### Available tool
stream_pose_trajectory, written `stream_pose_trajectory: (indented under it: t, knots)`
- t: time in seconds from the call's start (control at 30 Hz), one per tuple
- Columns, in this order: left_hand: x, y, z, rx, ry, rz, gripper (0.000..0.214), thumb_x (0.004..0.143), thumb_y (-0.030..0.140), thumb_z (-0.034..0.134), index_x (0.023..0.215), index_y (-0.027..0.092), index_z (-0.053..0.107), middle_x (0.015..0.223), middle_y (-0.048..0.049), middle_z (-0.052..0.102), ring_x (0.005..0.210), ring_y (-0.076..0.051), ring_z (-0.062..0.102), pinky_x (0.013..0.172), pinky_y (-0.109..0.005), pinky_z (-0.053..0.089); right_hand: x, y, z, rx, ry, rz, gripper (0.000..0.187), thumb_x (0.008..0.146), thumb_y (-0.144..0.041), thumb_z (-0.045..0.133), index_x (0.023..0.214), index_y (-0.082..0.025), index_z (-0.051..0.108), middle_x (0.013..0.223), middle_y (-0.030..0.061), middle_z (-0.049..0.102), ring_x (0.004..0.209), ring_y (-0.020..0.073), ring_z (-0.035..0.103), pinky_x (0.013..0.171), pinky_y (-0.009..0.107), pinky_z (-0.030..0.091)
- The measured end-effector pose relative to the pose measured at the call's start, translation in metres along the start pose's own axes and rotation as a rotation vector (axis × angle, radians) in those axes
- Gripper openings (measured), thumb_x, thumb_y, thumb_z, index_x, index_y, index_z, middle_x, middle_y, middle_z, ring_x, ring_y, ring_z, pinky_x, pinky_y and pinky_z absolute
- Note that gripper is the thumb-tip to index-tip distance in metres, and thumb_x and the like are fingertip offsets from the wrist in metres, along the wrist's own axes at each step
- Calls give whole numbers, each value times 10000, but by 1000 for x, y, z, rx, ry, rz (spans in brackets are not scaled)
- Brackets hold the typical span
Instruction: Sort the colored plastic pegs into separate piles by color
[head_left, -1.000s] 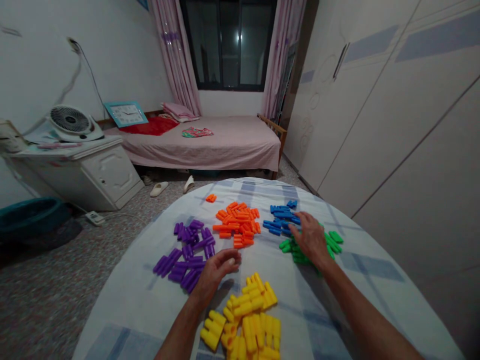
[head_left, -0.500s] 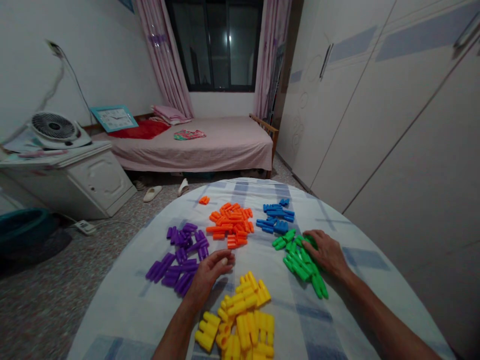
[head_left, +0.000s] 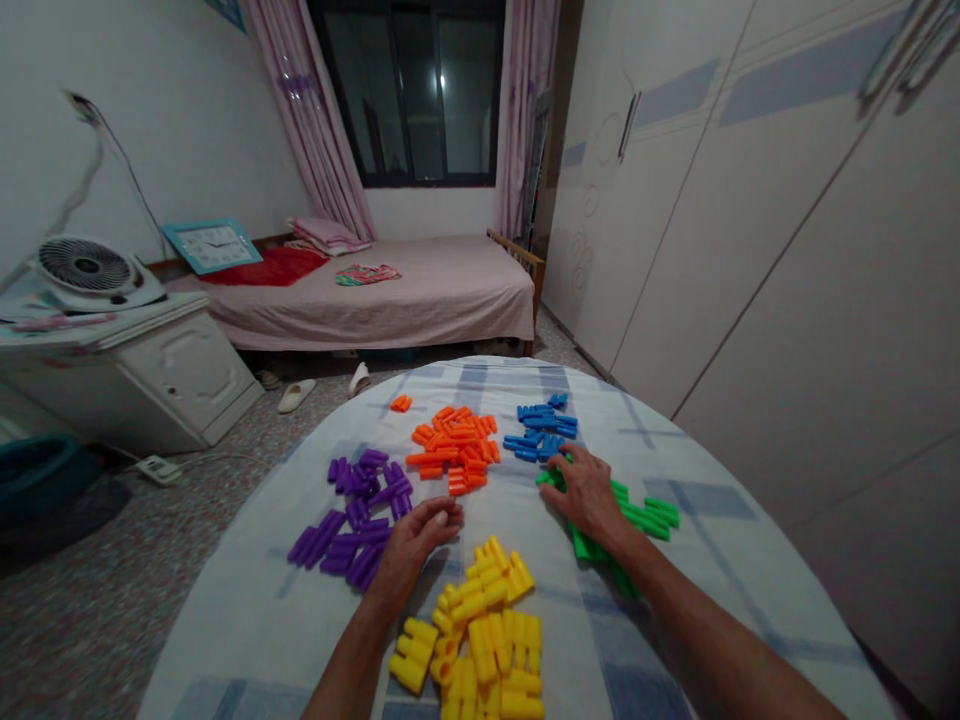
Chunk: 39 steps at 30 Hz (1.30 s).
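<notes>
My right hand (head_left: pixel 589 495) curls over the pile of green plastic toy blocks (head_left: pixel 645 518), its thumb and fingers around a green block at the pile's left end. The palm hides part of that pile. My left hand (head_left: pixel 424 530) hovers or rests by the purple blocks (head_left: pixel 364 490), fingers loosely stretched and holding nothing. Yellow blocks (head_left: pixel 487 605) lie heaped between my forearms. Beyond my left hand is an orange heap (head_left: pixel 454 445). Blue blocks (head_left: pixel 541 425) sit just past my right fingertips.
A checked cloth covers the round table (head_left: pixel 697 600). One small orange piece (head_left: pixel 401 403) lies apart near the far left edge. Past the table are a bed (head_left: pixel 442 300), a cabinet with a fan (head_left: pixel 90 270) and a wardrobe (head_left: pixel 787 300) on the right.
My right hand has moved left across the green pile, to its left end. Some green blocks now lie farther right. My left hand is nearly unmoved; the view has shifted slightly.
</notes>
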<state>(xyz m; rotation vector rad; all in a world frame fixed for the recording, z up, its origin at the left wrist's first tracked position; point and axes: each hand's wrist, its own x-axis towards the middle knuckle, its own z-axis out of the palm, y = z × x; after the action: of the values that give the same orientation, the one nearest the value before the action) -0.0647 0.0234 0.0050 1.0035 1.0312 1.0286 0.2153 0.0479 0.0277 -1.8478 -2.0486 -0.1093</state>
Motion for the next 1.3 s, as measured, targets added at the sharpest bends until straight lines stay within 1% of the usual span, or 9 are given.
stream_pose_trajectory:
  t: [0.17,0.47,0.6,0.7,0.8,0.9,1.0,1.13,1.3]
  knots:
    - [0,-1,0,-12,-7,11,400,747,445,667,1024,157,656,1043,-122,692,1007,-233,642,901,-351,488,-7,10,1,-36,-53,109,200,795,-310,546,968,-231,608,1084,86,572,1003,234,543,772,340,390]
    - [1,-3,-1,-14,-5,22,429,737,462,672,1033,153,655,1027,-123,695,984,-241,649,890,-367,498,-30,31,-30,-121,-217,133,214,760,-308,553,951,-227,608,1038,76,586,956,245,558,743,356,384]
    - [2,-4,-1,-17,-15,18,419,747,455,668,1035,150,654,1039,-123,691,994,-240,645,899,-364,494,-24,51,-29,-153,-140,160,292,779,-372,544,1025,-235,622,1217,106,548,1134,284,494,886,459,361]
    - [1,-4,-2,-24,-18,25,407,758,446,662,1033,147,655,1038,-123,689,993,-237,643,891,-356,496,-26,72,-24,-167,-114,304,386,824,-464,471,1105,-242,613,1266,126,534,1201,324,449,895,541,358]
    - [1,-3,-1,-31,-16,19,408,756,449,663,1035,151,655,1031,-119,692,988,-233,644,889,-350,495,-41,88,-21,-91,-143,446,455,868,-509,348,1127,-244,612,1243,125,559,1172,322,485,852,536,406]
    - [1,-2,0,-39,-11,11,423,742,452,676,1034,147,653,1016,-118,695,973,-231,648,884,-351,498,-56,92,-26,-16,-170,452,474,885,-506,292,1116,-249,617,1207,109,589,1121,292,535,821,474,445]
    - [1,-2,0,-39,-5,18,423,738,452,678,1029,146,656,1017,-118,696,975,-231,647,882,-349,499,-58,80,-35,-64,-136,390,449,872,-500,351,1137,-244,607,1183,111,606,1117,296,536,833,465,441]
    - [3,-5,-1,-44,-7,18,419,736,450,681,1027,149,660,1023,-116,697,975,-228,649,881,-338,500,-34,48,-39,-81,-52,129,359,868,-391,435,1146,-236,602,1210,114,581,1152,272,505,887,446,417]
    - [3,-4,-1,-48,-18,17,410,738,449,684,1019,152,659,1028,-116,696,993,-232,645,879,-333,500,20,4,-14,-36,-32,-218,334,821,-249,540,1148,-265,605,1294,87,526,1249,285,409,979,456,337]
